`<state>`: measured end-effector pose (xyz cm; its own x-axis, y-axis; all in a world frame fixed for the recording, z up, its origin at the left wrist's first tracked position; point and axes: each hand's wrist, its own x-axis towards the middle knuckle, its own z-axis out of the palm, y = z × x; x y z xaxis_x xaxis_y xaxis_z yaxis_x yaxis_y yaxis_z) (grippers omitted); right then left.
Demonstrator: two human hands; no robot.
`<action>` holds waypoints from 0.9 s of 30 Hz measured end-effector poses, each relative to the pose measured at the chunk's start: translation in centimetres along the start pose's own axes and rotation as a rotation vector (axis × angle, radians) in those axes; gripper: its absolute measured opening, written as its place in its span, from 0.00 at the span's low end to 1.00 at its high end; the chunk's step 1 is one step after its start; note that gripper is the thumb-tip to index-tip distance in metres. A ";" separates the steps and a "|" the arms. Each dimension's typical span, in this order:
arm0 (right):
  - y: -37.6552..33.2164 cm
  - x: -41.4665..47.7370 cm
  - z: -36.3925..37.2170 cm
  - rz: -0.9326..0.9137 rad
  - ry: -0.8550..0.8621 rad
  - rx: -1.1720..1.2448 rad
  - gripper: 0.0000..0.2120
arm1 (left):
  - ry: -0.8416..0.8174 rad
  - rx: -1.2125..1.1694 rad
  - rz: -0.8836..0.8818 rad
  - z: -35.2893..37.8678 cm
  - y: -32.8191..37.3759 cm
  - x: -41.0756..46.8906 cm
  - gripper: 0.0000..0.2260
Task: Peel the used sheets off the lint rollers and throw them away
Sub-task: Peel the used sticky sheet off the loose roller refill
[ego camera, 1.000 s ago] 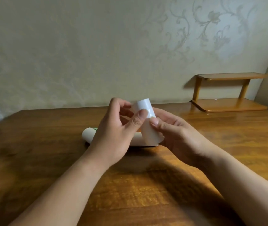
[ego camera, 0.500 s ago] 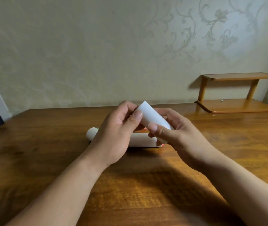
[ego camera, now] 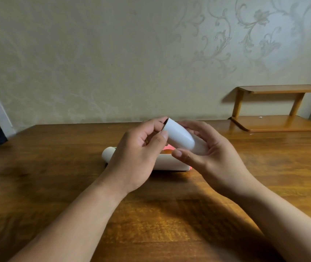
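1. Plain white roll (ego camera: 179, 136), tilted, mid-frame, dark opening at its upper-left end.
2. My left hand (ego camera: 135, 156) pinches that end; right hand (ego camera: 215, 156) curls round the other.
3. Second roller (ego camera: 167, 164) lies on the table (ego camera: 56, 167) behind.

Table (ego camera: 56, 167) — varnished wood, glossy, grain visible. Held lint roller (ego camera: 179, 136) — white, smooth, matt. Wall (ego camera: 113, 53) matt, faint scroll relief. Shelf (ego camera: 279, 123) glossy wood.
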<state>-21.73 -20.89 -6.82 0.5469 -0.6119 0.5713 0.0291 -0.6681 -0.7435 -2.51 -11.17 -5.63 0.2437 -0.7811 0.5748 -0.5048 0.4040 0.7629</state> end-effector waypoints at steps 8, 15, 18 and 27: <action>0.0 -0.2 0.0 -0.112 0.060 -0.258 0.28 | 0.043 0.042 0.043 -0.1 0.2 0.1 0.12; -0.1 -0.2 0.0 -0.093 0.028 -0.249 0.28 | 0.015 0.043 0.051 -0.8 -0.1 0.2 0.13; -0.2 -0.3 0.0 -0.086 0.019 -0.255 0.28 | 0.028 0.067 0.076 -0.7 0.0 0.1 0.14; 0.0 -0.2 0.2 -0.066 0.032 -0.227 0.28 | 0.019 -0.031 0.008 -0.5 0.2 0.1 0.15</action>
<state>-21.67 -20.65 -7.00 0.5230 -0.5747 0.6295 -0.1271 -0.7828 -0.6091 -2.13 -10.89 -5.31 0.2556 -0.7690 0.5860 -0.4808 0.4248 0.7671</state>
